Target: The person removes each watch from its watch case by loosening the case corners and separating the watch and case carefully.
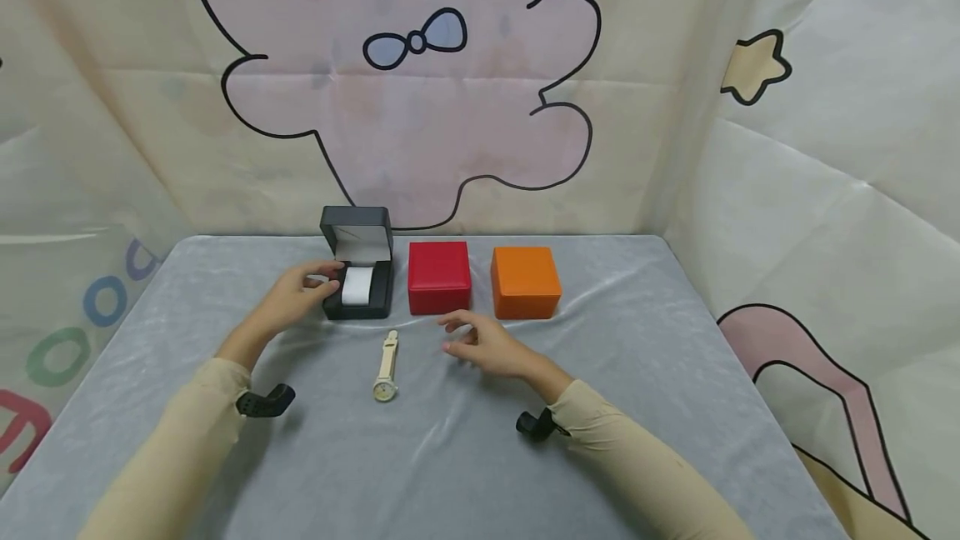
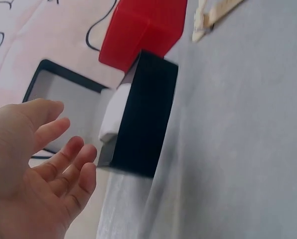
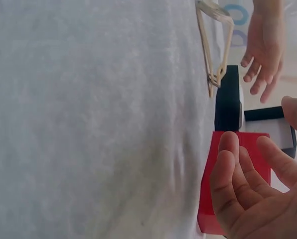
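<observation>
A black watch box (image 1: 382, 290) stands with its lid up, showing a grey lining and a white cushion (image 1: 357, 286) inside. My left hand (image 1: 303, 288) is at the box's left side, fingers loosely bent and holding nothing; the left wrist view shows its fingertips (image 2: 88, 152) close to the box edge, and whether they touch I cannot tell. In front of the box lies a cream wristwatch (image 1: 386, 369), dial toward me. My right hand (image 1: 487, 346) hovers in front of the red box (image 1: 439, 277), its fingers relaxed with nothing in them.
To the right of the red box sits a closed orange box (image 1: 526, 282). All three boxes line the back of a table covered in grey-blue cloth (image 1: 420, 473). A printed curtain (image 1: 465, 123) hangs behind, and similar sheets hang at both sides.
</observation>
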### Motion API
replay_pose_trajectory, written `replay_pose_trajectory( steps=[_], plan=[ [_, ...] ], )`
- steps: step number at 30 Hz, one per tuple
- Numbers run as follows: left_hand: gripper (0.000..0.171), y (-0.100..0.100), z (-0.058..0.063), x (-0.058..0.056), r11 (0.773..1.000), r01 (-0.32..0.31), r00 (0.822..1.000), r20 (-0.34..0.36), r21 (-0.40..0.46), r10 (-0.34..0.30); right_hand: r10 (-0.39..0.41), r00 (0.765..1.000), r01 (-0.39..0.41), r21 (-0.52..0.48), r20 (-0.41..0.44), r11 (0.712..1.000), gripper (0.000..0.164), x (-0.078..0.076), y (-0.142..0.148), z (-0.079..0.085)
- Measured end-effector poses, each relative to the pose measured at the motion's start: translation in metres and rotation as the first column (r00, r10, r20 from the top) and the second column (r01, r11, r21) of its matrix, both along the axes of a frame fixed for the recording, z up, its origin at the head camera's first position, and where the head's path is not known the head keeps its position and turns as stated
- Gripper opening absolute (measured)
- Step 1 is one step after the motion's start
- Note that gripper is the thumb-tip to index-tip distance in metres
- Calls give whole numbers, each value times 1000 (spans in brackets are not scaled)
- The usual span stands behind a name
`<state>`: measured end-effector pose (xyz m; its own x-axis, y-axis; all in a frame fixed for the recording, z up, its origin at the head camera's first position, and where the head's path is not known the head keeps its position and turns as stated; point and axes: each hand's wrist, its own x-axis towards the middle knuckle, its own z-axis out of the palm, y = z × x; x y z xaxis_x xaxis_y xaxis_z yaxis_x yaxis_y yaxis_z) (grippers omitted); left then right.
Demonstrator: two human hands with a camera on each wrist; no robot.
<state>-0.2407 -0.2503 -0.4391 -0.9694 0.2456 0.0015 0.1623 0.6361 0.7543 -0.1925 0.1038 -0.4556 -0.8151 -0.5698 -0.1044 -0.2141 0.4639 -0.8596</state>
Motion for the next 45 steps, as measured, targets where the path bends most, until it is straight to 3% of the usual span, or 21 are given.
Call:
replay_pose_trajectory(
  steps=[12, 21, 28, 32, 35, 40, 45],
  plan=[
    [39, 29, 6, 16, 998, 39, 994, -101, 53, -33, -64, 996, 61, -53, -55, 997, 43, -4, 18, 7],
    [41, 48, 10, 23, 988, 107, 989, -111, 108, -95, -110, 991, 103, -93, -75, 990, 44, -7, 22, 10],
    [49, 63, 10, 18, 982, 134, 989, -76, 131, -125, -183, 981, 168, -192, -63, 967, 43, -11, 17, 14],
    [57, 69, 8, 13, 977, 154, 988, -53, 149, -148, -279, 958, 261, -210, -61, 942, 43, -14, 14, 14],
    [63, 74, 8, 8, 975, 160, 987, -46, 153, -155, -315, 949, 301, -218, -29, 928, 52, -18, 10, 14],
    [76, 85, 5, -1, 969, 156, 987, 8, 192, -160, -270, 960, 278, -241, 67, 930, 77, -23, 0, 13],
    [87, 98, 1, -11, 966, 153, 984, 54, 209, -168, -305, 942, 330, -245, 137, 911, 89, -30, -6, 10]
  ],
)
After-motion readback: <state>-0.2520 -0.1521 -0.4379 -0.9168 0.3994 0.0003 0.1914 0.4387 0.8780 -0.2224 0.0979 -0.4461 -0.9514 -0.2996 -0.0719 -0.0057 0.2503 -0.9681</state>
